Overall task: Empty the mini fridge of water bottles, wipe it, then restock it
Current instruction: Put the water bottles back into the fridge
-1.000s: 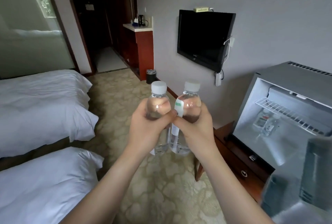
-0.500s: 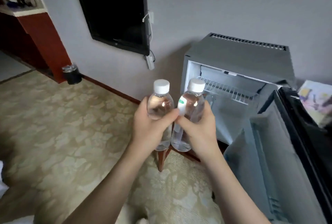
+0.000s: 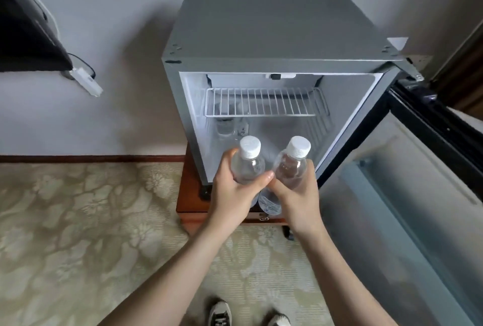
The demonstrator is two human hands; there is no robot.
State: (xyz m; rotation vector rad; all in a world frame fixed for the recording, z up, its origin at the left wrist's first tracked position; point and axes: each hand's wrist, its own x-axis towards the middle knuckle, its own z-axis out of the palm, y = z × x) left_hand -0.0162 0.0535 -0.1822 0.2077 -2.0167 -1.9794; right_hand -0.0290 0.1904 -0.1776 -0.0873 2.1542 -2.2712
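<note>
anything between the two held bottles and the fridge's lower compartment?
Head view: nothing. The left hand and right hand each hold a water bottle before the open mini fridge; the floor under the wire shelf looks bare up front.

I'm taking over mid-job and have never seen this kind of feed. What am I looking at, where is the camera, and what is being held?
There is no machine: a person works with bare hands. The one picture comes from a camera on their head, looking down. The left hand grips one water bottle and the right hand grips a second bottle, both capped, in front of the mini fridge. Its door hangs open to the right. A wire shelf sits inside, with what look like bottles at the back beneath it. The fridge stands on a small wooden cabinet.
</note>
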